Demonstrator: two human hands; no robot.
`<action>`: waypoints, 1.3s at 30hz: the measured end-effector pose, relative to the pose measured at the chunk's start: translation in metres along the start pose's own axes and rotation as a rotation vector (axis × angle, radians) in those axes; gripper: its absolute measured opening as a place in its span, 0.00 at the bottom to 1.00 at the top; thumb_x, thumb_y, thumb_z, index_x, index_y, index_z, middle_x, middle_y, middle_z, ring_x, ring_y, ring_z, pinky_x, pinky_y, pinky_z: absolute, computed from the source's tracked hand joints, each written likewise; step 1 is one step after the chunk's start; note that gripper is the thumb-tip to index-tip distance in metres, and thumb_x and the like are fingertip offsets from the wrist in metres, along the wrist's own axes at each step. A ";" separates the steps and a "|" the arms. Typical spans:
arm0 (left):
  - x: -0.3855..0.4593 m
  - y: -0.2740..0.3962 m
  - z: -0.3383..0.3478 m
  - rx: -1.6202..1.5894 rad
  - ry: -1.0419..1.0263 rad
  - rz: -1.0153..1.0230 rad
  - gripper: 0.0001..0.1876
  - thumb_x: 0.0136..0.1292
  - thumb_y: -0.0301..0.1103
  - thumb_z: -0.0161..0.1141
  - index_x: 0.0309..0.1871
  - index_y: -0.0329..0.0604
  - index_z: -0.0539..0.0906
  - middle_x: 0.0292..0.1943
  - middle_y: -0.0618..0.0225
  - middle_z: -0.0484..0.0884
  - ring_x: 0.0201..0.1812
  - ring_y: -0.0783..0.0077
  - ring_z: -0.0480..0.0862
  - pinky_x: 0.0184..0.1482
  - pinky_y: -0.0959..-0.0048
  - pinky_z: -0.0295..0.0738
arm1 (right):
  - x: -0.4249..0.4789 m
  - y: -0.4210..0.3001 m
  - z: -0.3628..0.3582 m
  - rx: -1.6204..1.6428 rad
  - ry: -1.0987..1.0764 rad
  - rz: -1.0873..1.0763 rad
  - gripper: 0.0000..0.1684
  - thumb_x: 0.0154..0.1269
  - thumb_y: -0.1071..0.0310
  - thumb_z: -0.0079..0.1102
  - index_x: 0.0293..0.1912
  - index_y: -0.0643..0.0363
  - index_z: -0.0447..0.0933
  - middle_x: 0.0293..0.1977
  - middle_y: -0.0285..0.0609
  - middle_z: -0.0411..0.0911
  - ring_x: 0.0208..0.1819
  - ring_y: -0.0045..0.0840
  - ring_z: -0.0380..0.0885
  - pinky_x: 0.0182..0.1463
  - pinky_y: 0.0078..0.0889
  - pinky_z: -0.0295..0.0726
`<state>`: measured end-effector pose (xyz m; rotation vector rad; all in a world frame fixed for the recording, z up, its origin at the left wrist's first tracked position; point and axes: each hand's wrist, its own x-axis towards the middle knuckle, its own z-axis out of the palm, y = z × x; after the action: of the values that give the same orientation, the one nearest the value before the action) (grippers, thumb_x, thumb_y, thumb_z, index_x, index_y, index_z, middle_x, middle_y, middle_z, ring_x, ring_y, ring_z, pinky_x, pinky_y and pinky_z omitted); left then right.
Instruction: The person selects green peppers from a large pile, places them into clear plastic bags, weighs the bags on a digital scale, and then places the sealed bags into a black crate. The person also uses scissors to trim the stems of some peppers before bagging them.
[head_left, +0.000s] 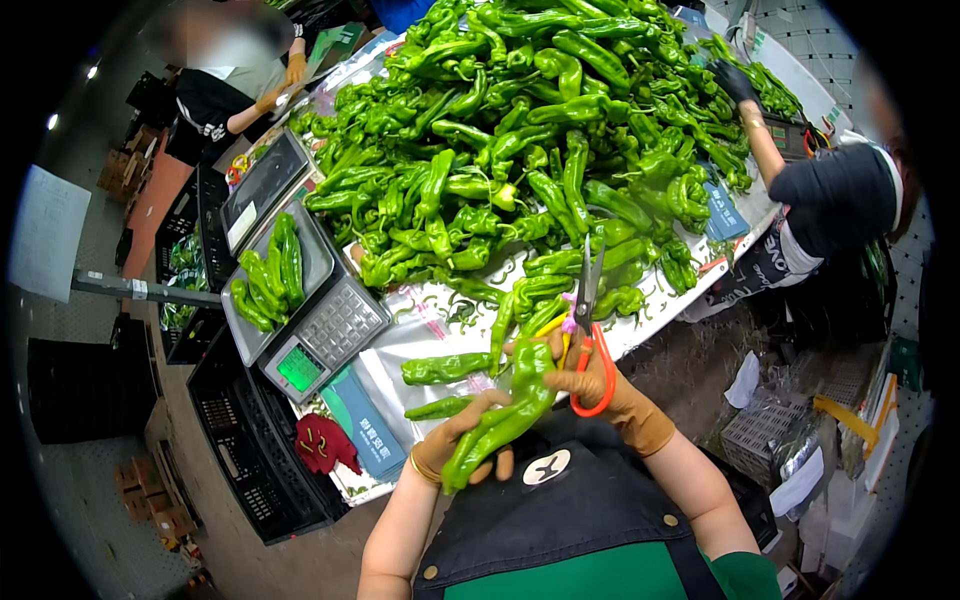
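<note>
A long green pepper (517, 416) is held close to the apron by my left hand (448, 441), in a tan glove. My right hand (611, 390), gloved alike, holds scissors (587, 300) with orange-red handles, blades pointing away from me; its fingers also reach the pepper's upper end. Between the hands and the heap, two green peppers (445, 368) (436, 408) lie on clear plastic film (397, 352). Beyond is a large heap of green peppers (517, 142). To the left, several peppers (271, 271) rest on the pan of a digital scale (328, 330) with a lit green display.
Blue printed packaging (365, 427) and a dark red cloth (327, 444) lie at the table's near left. Black crates (247, 442) stand below that edge. A second scale (264, 187) is farther back. Co-workers' gloved hands (731, 81) (295, 69) are at the right and far left.
</note>
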<state>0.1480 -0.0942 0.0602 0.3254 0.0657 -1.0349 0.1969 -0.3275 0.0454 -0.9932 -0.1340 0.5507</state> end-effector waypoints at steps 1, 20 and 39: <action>-0.001 -0.004 -0.004 0.125 0.130 0.008 0.29 0.69 0.47 0.50 0.67 0.45 0.58 0.57 0.45 0.73 0.36 0.60 0.84 0.32 0.76 0.81 | 0.004 -0.001 0.002 0.032 0.084 -0.049 0.19 0.55 0.67 0.69 0.42 0.60 0.70 0.43 0.44 0.79 0.50 0.27 0.76 0.59 0.34 0.71; -0.097 0.092 -0.070 0.485 0.944 1.130 0.22 0.68 0.32 0.51 0.65 0.40 0.68 0.54 0.62 0.77 0.43 0.73 0.79 0.43 0.78 0.76 | -0.011 0.035 -0.020 0.042 0.543 0.082 0.23 0.71 0.57 0.51 0.56 0.64 0.64 0.45 0.54 0.79 0.35 0.29 0.81 0.33 0.23 0.78; -0.171 0.116 -0.173 1.324 1.637 1.097 0.19 0.63 0.23 0.53 0.58 0.36 0.75 0.56 0.59 0.78 0.59 0.64 0.76 0.62 0.69 0.68 | -0.041 0.051 0.004 -0.213 0.550 0.121 0.16 0.68 0.58 0.57 0.39 0.64 0.73 0.32 0.44 0.80 0.26 0.22 0.78 0.31 0.23 0.77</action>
<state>0.1762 0.1531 -0.0421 2.0664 0.5936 0.6610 0.1409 -0.3236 0.0119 -1.3334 0.3664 0.3602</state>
